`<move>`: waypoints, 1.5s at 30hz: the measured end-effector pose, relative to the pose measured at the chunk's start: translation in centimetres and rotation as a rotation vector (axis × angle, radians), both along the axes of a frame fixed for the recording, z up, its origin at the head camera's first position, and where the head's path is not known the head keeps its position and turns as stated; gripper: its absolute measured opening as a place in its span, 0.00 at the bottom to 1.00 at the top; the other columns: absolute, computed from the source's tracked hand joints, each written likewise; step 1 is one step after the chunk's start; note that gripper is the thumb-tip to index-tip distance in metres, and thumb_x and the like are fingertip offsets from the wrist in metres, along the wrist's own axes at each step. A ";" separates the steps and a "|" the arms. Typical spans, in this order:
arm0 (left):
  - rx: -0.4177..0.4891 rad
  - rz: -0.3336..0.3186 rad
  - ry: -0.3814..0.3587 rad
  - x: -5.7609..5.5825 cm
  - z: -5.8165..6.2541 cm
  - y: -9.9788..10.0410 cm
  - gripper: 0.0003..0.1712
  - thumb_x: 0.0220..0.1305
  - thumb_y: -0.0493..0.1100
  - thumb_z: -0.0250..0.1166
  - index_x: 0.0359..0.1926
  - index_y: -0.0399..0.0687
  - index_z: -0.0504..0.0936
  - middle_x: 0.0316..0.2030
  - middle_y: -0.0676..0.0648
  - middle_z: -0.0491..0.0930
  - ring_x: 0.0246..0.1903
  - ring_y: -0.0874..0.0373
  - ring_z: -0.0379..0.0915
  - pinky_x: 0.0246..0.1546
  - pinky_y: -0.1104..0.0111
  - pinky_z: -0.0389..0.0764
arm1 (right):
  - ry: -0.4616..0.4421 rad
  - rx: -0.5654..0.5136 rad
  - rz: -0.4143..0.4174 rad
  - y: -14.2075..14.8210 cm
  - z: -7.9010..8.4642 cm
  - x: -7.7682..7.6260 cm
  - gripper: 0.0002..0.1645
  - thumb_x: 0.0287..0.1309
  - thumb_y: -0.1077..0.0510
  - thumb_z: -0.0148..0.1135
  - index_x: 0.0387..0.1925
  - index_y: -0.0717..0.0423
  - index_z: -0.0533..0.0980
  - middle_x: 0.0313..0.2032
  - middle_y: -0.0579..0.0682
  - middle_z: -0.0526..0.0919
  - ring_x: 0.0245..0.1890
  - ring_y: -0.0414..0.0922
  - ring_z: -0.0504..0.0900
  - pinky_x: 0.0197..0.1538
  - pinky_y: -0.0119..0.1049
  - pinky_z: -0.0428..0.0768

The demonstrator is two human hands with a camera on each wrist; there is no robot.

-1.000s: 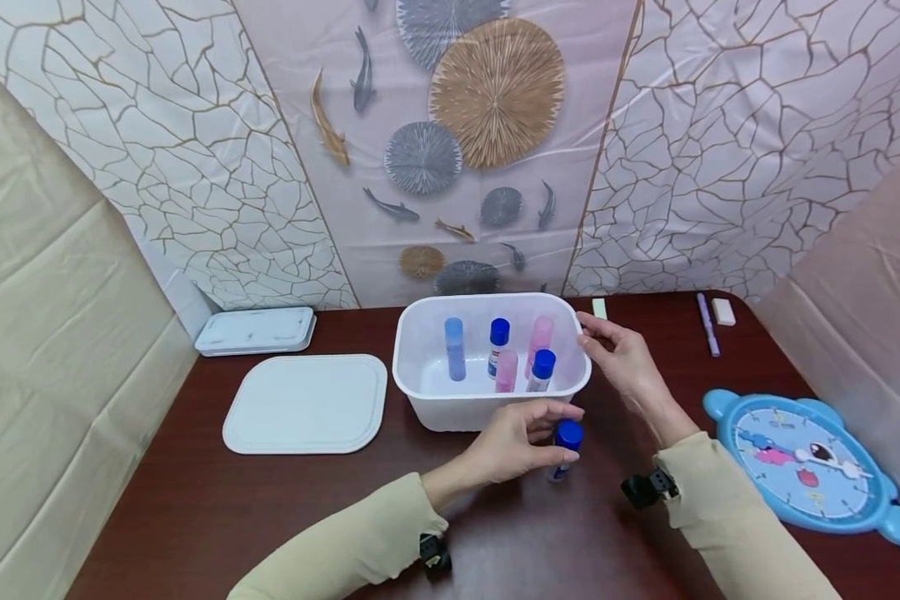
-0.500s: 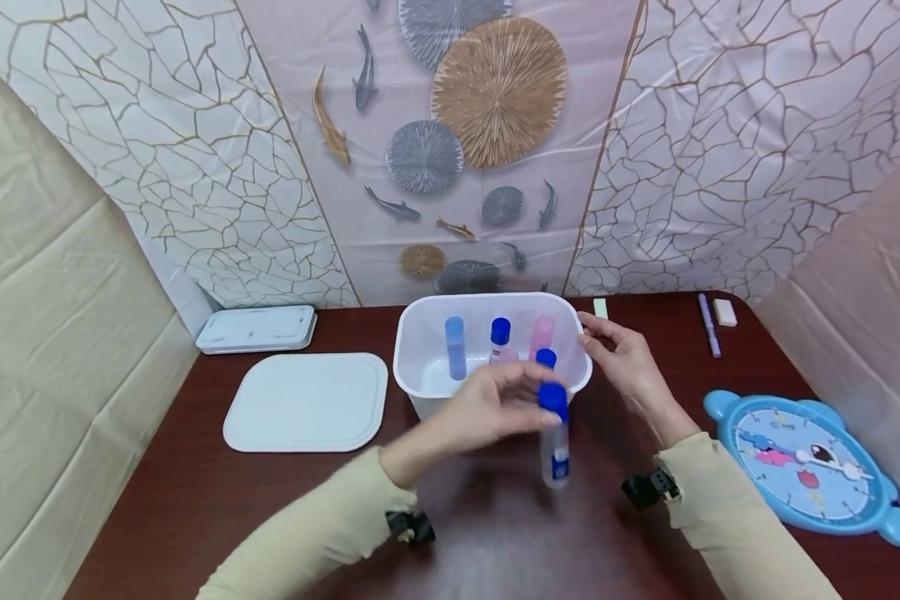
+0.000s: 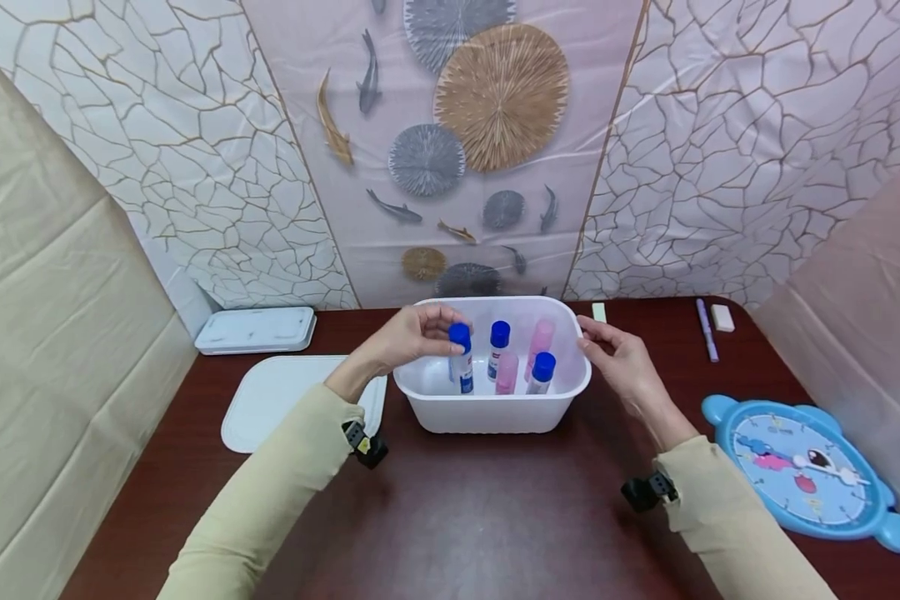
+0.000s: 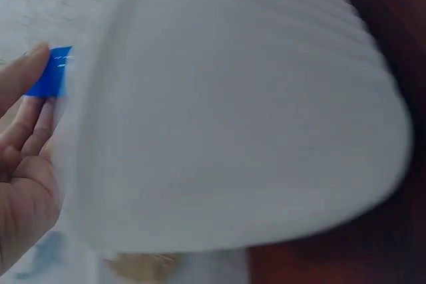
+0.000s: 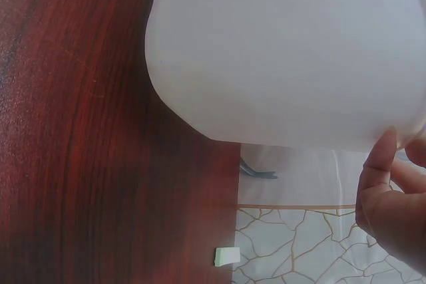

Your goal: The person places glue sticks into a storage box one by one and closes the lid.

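Observation:
My left hand (image 3: 412,337) holds a blue-capped glue stick (image 3: 463,367) by its cap, upright, at the left part of the white plastic bin (image 3: 487,415). In the left wrist view only its blue cap (image 4: 52,74) shows clearly; the bin wall hides the rest. Most of a light-blue glue stick is hidden behind the held one. Inside the bin stand two more blue-capped glue sticks, one further back (image 3: 498,350) and one in front (image 3: 542,372), plus two pink ones, front (image 3: 506,372) and back (image 3: 541,340). My right hand (image 3: 630,371) grips the bin's right rim with thumb and fingers.
Left of the bin lies a white lid (image 3: 270,400), with a pale case (image 3: 255,330) behind it. To the right are a blue cartoon clock (image 3: 802,467), a purple pen (image 3: 707,330), a white eraser (image 3: 722,317) and a small pale-green block (image 3: 598,312). Patterned cloth hangs behind.
My left hand has lifted the blue-capped glue stick from in front of the bin and carried it left and back to the bin's left part. The right hand stays on the rim.

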State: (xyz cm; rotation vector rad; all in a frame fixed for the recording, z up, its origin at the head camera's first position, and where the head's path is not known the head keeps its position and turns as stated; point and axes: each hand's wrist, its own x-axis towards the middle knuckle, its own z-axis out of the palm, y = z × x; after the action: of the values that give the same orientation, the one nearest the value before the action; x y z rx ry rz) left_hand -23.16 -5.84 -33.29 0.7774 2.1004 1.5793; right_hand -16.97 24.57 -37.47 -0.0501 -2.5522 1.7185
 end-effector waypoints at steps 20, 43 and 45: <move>-0.256 -0.227 0.081 -0.9 -2.2 0.6 0.17 0.54 0.26 0.65 0.46 0.30 0.75 0.44 0.35 0.78 0.45 0.53 0.76 0.49 0.69 0.79 | -0.021 0.012 -0.006 -0.4 0.0 0.0 0.29 0.67 0.57 0.52 0.67 0.60 0.62 0.56 0.64 0.72 0.44 0.34 0.70 0.42 0.13 0.73; -0.175 0.559 -0.033 0.0 -4.2 -22.9 0.32 0.65 0.41 0.60 0.64 0.29 0.62 0.57 0.37 0.73 0.39 0.79 0.72 0.43 0.83 0.75 | -0.001 0.030 -0.004 -0.4 0.0 0.2 0.30 0.68 0.54 0.51 0.67 0.60 0.62 0.57 0.65 0.71 0.43 0.31 0.70 0.42 0.13 0.73; -0.229 0.620 -0.072 0.4 -5.8 -25.2 0.33 0.65 0.43 0.60 0.64 0.28 0.62 0.55 0.41 0.76 0.36 0.81 0.71 0.41 0.83 0.75 | -0.011 0.032 -0.003 -0.4 0.0 0.3 0.30 0.68 0.53 0.51 0.67 0.59 0.61 0.59 0.65 0.70 0.45 0.32 0.70 0.43 0.13 0.73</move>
State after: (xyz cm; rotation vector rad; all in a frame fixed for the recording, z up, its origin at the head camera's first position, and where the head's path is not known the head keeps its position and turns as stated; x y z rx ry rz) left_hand -22.74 -31.05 -39.07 -0.0240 2.5538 1.5603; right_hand -16.67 24.13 -37.51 -0.0619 -2.5849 1.6812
